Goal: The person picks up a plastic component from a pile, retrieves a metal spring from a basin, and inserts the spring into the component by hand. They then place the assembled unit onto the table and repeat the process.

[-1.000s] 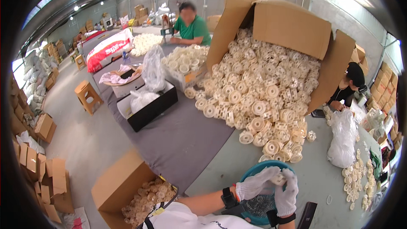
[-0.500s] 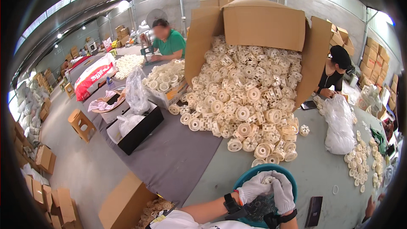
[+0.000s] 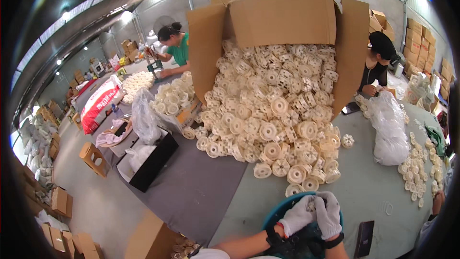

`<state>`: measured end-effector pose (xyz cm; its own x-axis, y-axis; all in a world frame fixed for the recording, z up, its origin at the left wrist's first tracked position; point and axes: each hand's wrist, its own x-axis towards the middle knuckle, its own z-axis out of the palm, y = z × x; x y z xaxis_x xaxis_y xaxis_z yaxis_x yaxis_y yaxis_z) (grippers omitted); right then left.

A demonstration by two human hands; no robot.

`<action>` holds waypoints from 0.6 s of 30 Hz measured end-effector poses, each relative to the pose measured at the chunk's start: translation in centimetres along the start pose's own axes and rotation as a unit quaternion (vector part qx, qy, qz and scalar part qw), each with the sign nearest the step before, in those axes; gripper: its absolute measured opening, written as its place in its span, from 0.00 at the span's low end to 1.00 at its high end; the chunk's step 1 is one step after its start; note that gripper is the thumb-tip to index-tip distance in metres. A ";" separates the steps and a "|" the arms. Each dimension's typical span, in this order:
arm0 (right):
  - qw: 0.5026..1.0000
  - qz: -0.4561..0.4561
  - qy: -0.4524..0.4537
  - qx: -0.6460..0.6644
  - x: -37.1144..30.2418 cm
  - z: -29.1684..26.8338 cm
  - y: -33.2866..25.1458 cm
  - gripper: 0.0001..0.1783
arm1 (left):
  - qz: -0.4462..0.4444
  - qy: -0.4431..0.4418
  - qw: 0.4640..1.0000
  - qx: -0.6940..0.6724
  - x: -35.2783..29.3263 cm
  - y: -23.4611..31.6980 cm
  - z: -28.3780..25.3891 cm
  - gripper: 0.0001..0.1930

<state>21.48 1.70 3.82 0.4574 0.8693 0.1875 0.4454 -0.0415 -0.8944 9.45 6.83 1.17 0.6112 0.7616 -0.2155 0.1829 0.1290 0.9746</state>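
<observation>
My left hand (image 3: pixel 298 217) and my right hand (image 3: pixel 328 216), both in white gloves, meet over a teal basin (image 3: pixel 272 215). Their fingers are closed around a small off-white plastic part (image 3: pixel 311 207), mostly covered by the gloves. Dark material lies in the basin under my hands, too blurred to tell its kind. Just beyond the basin rises a large heap of off-white, wheel-like plastic parts (image 3: pixel 268 129), spilling out of a tipped cardboard box (image 3: pixel 282 19).
Right of the basin lies a dark phone (image 3: pixel 364 239), with clear rings (image 3: pixel 387 208) beyond it. A plastic bag (image 3: pixel 388 132) and scattered parts (image 3: pixel 414 172) are farther right. A black box (image 3: pixel 155 161) stands left. Two co-workers sit across the table, left and right.
The view has shifted a little. My hands have moved closer together, still above the basin, and the right fingers now point more upward. The co-worker at left has bent lower.
</observation>
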 end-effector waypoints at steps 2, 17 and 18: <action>1.000 -0.016 -0.002 -0.013 0.2 -0.1 -0.4 0.11 | -0.008 0.001 1.000 0.001 -0.1 -0.4 0.2 0.27; 0.985 -0.042 -0.036 -0.164 -0.3 -0.1 -1.7 0.15 | 0.043 -0.058 0.995 0.068 -3.9 -0.1 -0.8 0.32; 0.979 -0.071 -0.040 -0.188 -0.8 -0.1 -2.0 0.13 | 0.047 -0.061 0.993 0.089 -5.0 0.7 -1.3 0.30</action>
<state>20.28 1.05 5.50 0.3158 0.9146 0.2527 0.7583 -0.0832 -0.6466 5.59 3.93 3.03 0.7184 0.6813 -0.1405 0.2479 -0.0621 0.9668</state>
